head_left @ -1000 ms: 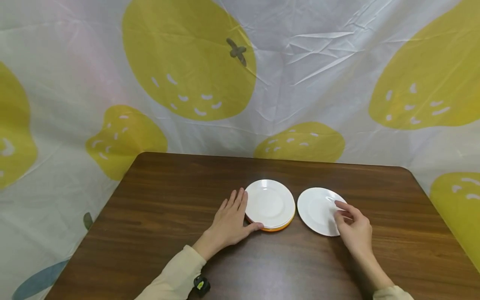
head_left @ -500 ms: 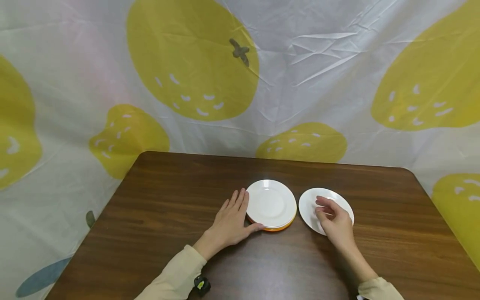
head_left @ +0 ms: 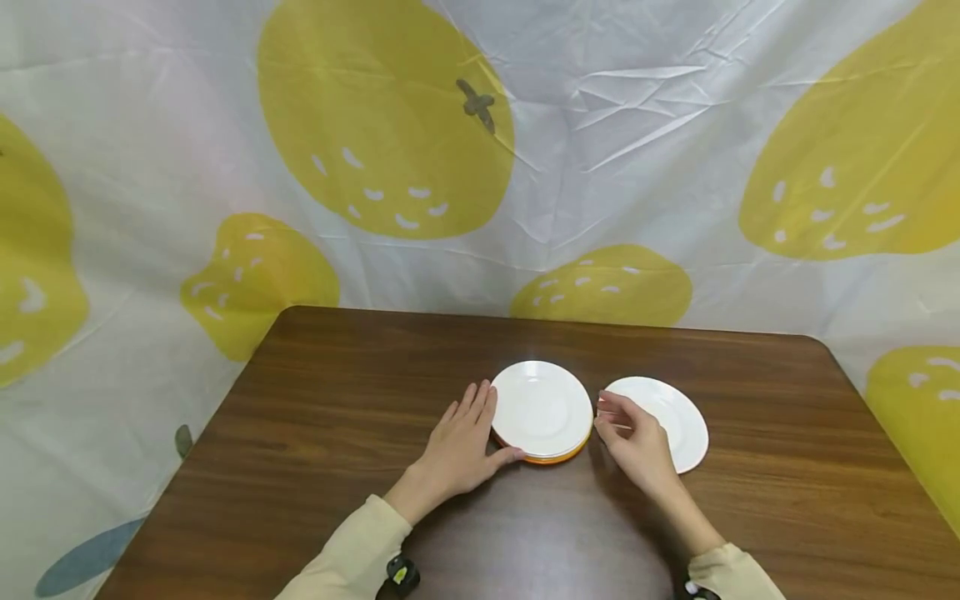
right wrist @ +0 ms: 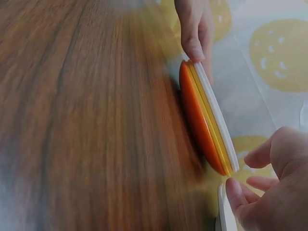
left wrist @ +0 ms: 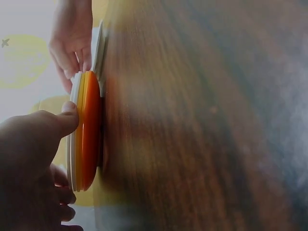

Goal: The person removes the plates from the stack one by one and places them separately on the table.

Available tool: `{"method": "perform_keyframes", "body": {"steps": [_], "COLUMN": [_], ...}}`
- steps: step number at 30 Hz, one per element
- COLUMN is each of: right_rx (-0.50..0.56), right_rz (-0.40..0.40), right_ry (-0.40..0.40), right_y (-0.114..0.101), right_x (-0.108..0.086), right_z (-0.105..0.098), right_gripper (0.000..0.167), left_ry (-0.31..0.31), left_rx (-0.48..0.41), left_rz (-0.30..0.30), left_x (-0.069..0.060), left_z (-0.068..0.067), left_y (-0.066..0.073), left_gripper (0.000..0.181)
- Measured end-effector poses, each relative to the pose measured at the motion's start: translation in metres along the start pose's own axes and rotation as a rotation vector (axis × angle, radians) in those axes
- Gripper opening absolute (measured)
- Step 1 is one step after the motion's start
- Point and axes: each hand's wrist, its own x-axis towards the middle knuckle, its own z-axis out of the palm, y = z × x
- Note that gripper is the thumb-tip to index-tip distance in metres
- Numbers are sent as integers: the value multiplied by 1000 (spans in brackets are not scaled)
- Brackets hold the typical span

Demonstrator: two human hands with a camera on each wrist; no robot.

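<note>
A stack of plates [head_left: 542, 408] stands near the middle of the table. White plates lie on top, with yellow and orange [left wrist: 90, 139] ones beneath. My left hand [head_left: 459, 450] rests against the stack's left side, fingers straight along the rim and thumb touching the near edge. My right hand [head_left: 641, 446] is at the stack's right edge, thumb and fingers spread and loosely bent. In the right wrist view, its fingertips [right wrist: 255, 159] are close to the stack's rim with nothing between them. Under and beside that hand lies a single white plate [head_left: 678, 421], partly covered.
The brown wooden table [head_left: 360, 375] extends around the plates. Behind it hangs a white cloth [head_left: 570, 167] printed with yellow fruit, meeting the table's far edge. A small dark device [head_left: 401, 575] is worn at the left cuff.
My right hand has moved left from the single white plate's right side, across it, to the stack's right edge. That plate has shifted slightly right; the left hand and stack stay put.
</note>
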Motion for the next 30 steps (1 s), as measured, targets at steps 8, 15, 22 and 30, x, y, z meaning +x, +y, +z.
{"method": "perform_keyframes", "body": {"steps": [8, 15, 22, 30], "right_rx": [23, 30, 25, 16], "right_rz": [23, 22, 24, 16], "right_ry": [-14, -5, -2, 5], "right_y": [-3, -3, -2, -3], "right_x": [1, 1, 0, -1], "right_z": [5, 7, 6, 5], "right_gripper": [38, 37, 37, 38], "left_ry": [9, 12, 11, 5], "left_rx": [-6, -3, 2, -7], "left_rz": [6, 9, 20, 43], "left_x": [-2, -2, -2, 0], "left_z": [-2, -5, -5, -3], "left_y": [2, 4, 5, 5], "left_gripper": [98, 97, 95, 91]}}
